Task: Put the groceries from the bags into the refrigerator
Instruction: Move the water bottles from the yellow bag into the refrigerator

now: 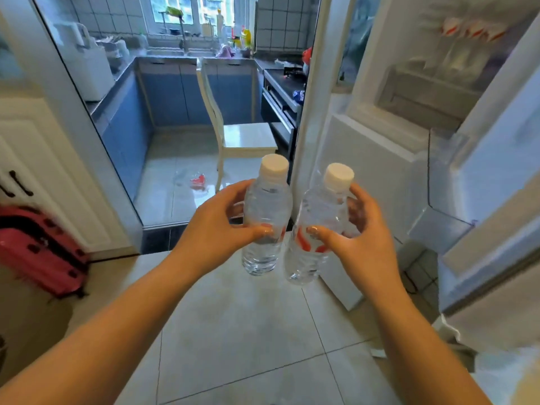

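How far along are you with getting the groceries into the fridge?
Done: the refrigerator door already stands open, and some items show on its upper door shelf, too blurred to name. In hand: the left hand grips one water bottle and the right hand grips another water bottle, both capped and held in mid-air. Left: shelving these two. The bags are out of view, so I cannot say what remains.

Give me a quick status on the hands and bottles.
Left hand grips one water bottle, right hand the other. Both upright, capped. Refrigerator door open; nothing in the way.
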### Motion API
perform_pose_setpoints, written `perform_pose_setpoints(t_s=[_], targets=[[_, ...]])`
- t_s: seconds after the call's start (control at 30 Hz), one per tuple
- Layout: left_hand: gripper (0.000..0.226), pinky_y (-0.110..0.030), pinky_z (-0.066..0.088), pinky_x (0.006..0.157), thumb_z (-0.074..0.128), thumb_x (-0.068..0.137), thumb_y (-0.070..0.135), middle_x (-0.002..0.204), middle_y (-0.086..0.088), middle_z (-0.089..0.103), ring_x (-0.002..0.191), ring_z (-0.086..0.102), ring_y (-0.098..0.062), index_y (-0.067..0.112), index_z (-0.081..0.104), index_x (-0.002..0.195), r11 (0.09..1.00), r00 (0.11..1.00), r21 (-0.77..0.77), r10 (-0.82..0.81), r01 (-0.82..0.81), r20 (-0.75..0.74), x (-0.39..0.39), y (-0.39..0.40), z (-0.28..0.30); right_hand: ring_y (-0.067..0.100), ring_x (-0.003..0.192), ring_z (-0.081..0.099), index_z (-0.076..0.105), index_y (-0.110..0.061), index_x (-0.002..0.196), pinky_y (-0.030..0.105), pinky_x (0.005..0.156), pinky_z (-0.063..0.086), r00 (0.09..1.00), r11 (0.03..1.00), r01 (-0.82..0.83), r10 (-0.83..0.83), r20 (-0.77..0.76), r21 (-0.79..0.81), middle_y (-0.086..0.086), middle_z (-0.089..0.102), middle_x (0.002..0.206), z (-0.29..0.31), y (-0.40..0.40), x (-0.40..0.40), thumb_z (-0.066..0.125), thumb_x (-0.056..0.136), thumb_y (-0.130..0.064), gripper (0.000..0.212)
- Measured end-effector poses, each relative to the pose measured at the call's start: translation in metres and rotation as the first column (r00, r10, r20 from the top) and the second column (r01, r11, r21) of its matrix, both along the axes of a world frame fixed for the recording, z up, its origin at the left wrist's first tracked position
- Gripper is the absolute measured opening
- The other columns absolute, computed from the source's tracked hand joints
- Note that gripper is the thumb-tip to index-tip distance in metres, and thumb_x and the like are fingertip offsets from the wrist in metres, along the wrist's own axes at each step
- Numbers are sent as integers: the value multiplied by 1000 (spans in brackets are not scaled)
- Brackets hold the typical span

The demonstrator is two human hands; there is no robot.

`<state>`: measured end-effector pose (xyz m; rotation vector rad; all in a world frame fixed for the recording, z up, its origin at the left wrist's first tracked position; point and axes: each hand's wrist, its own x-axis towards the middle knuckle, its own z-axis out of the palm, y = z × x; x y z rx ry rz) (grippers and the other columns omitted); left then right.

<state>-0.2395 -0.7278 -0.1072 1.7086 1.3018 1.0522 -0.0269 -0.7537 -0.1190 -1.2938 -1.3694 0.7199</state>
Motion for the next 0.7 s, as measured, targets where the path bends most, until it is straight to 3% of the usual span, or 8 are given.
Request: perform_pose_setpoints(t_s=[0.1,0.23,0.33,0.4,0.53,0.6,0.7], targets=[[74,-35,50,95,80,65,32,123,20,55,113,55,-4,34,46,131,999,999,8,-39,38,0,10,68,1,-25,93,48,42,-30,130,5,76,48,995,996,87,-87,-39,-6,-17,54,116,-3,56,3,80,69,-18,73],[72,-28,47,95,80,65,31,125,18,56,112,56,-4,32,49,130,992,994,59,-109,108,20,40,166,8,-4,108,53,47,-31,123,37,87,55,982,981,188,-187,-34,38,-18,55,117,-2,146,19,79,69,-26,63],[73,-19,46,88,80,65,30,128,14,57,111,56,-3,32,48,130,990,993,84,-118,117,13,65,241,25,3,112,53,48,-32,123,42,89,54,969,966,244,-239,-69,80,-16,55,120,13,216,42,78,69,-26,62],[72,-21,47,89,81,66,27,124,17,59,109,58,-2,33,49,129,983,989,108,-148,146,6,83,286,41,4,113,54,49,-36,121,43,87,54,959,955,272,-257,-120,122,-17,56,119,25,258,57,79,69,-22,62],[68,-10,48,77,81,66,26,109,30,57,96,58,12,37,49,125,962,977,173,-215,210,8,117,365,65,7,115,54,48,-34,124,29,91,53,918,908,377,-341,-202,182,-14,56,123,48,330,81,79,69,-22,64],[67,-2,46,69,80,66,27,104,33,57,90,57,19,39,49,124,947,965,193,-263,257,7,135,402,74,8,114,55,47,-31,126,14,79,53,899,883,419,-369,-236,213,-11,56,124,60,360,97,78,70,-23,64],[69,-7,49,73,78,59,37,107,30,60,95,59,13,39,51,123,924,942,207,-335,322,31,164,459,84,0,108,56,48,-33,124,5,71,49,880,848,465,-410,-239,254,-18,58,118,77,399,124,79,69,-23,64]])
